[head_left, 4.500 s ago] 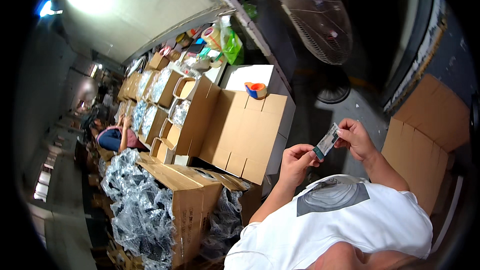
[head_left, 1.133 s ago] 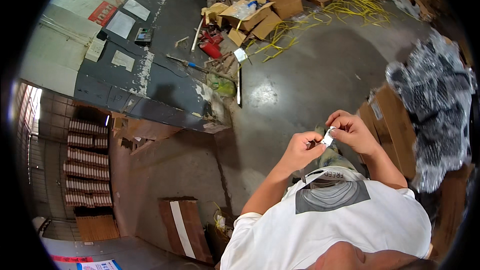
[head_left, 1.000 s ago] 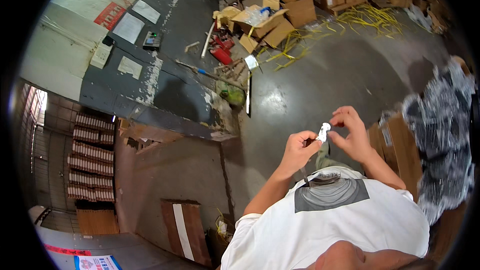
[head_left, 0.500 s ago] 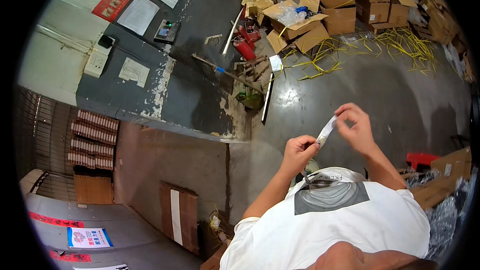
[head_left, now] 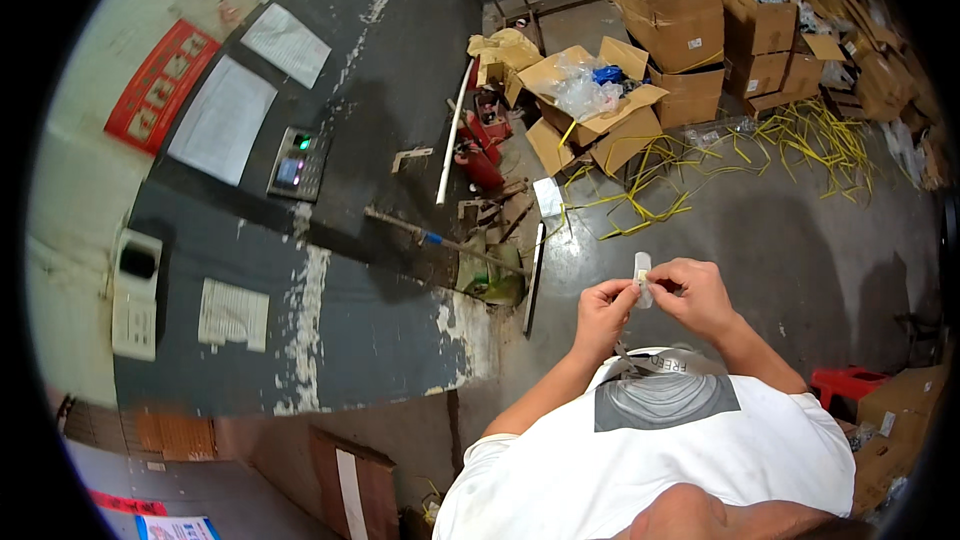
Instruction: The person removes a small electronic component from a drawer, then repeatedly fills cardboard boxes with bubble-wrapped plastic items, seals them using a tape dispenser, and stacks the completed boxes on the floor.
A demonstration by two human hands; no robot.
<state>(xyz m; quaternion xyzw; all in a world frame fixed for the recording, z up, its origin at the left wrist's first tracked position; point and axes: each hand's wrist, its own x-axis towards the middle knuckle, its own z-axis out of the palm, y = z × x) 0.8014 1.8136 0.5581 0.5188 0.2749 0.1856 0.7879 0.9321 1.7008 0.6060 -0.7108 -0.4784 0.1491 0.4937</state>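
Note:
Between my two hands, in front of my shirt, a small adhesive bandage [head_left: 642, 262] stands lengthwise, pale and translucent with rounded ends and a yellowish patch at its middle. My left hand [head_left: 602, 314] pinches its left edge between thumb and fingers. From the other side my right hand [head_left: 694, 292] is closed at the yellowish patch, thumb and fingertips pressed together. The fingertips cover part of the strip's middle. Both hands are held over the grey floor, close to the waist of my white shirt.
A grey wall with peeling paint, papers and a keypad device [head_left: 298, 164] stands at left. Beside it are a fire extinguisher [head_left: 478, 166] and a leaning pole [head_left: 428, 237]. Open cardboard boxes [head_left: 664, 12] and tangled yellow straps [head_left: 820, 145] lie ahead; a red stool [head_left: 846, 383] is at right.
My right hand has come down and inward, bringing its fingertips to the bandage's middle. The bandage, tilted and stretched between the hands before, now stands nearly upright. My view has shifted toward the wall.

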